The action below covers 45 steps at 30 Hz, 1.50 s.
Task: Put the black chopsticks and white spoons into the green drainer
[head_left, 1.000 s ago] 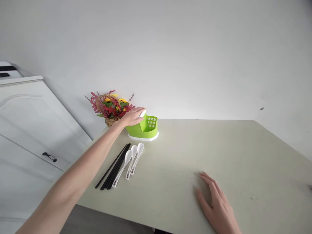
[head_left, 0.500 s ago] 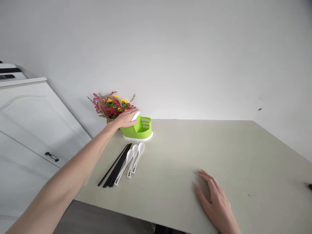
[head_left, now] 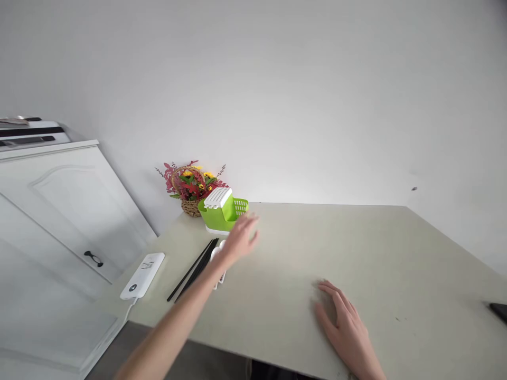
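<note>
My left hand (head_left: pixel 240 237) hangs in front of the green utensil holder (head_left: pixel 216 217), fingers apart and a little blurred, with nothing in it. The holder has a white slotted lid (head_left: pixel 217 198) and a white base. Under my left forearm lie black chopsticks (head_left: pixel 189 271) in a loose bundle. White spoons (head_left: pixel 214 253) lie beside them, mostly hidden by the hand and wrist. On the table at the front right rests my right hand (head_left: pixel 348 330), fingers spread and holding nothing.
A wicker basket of flowers (head_left: pixel 190 207) stands behind the holder by the wall. A white device (head_left: pixel 143 275) with a cable lies at the table's left edge, next to a white cabinet (head_left: pixel 71 221). A dark object (head_left: pixel 498 310) shows at the far right.
My left hand has come off the holder's top and moved right and toward me. The white lid and the white device are now visible. My right hand stays in place.
</note>
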Each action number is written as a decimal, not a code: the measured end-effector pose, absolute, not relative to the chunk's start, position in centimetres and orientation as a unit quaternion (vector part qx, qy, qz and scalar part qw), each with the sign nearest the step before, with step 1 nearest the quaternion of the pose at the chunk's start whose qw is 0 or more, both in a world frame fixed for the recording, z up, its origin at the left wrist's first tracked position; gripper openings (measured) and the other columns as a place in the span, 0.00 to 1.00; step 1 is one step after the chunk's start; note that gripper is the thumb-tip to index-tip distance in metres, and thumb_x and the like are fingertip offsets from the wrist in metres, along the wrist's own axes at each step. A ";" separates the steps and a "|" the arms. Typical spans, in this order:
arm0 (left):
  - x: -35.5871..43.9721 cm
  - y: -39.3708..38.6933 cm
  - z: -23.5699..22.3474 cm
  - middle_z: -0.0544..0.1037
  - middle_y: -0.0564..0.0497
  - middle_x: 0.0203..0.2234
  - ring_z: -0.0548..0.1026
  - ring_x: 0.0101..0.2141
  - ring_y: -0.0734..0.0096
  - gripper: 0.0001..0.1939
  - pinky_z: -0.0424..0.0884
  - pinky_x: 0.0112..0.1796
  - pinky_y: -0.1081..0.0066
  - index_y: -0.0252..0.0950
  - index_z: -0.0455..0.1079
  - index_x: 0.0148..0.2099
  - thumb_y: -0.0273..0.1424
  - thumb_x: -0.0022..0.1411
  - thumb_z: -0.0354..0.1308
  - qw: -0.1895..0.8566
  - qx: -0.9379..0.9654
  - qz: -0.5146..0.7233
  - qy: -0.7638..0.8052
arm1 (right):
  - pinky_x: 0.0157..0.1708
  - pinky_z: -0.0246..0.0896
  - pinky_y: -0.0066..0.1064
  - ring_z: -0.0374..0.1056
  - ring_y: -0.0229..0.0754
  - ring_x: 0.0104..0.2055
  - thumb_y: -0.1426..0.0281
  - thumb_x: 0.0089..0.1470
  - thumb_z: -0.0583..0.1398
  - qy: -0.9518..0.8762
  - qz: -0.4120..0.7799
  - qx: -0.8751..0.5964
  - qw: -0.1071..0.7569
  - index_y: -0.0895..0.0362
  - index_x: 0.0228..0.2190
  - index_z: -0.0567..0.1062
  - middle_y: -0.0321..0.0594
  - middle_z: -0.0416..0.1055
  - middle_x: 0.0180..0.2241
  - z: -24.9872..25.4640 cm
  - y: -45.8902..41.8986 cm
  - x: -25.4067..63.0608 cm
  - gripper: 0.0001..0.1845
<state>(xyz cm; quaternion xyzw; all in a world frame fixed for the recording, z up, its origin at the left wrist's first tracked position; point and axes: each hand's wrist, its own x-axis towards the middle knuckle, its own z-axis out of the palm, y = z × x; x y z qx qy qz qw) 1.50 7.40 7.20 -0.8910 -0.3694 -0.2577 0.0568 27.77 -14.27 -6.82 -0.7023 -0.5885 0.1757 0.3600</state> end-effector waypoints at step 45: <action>2.3 -8.7 -2.0 0.59 0.51 0.72 0.56 0.72 0.55 0.27 0.62 0.68 0.48 0.47 0.56 0.74 0.41 0.77 0.48 -0.020 -0.892 -0.176 -0.416 | 0.60 0.65 0.50 0.62 0.52 0.67 0.54 0.66 0.51 -0.604 0.163 -0.679 0.384 0.47 0.49 0.77 0.40 0.68 0.64 -5.0 -15.0 27.3 0.20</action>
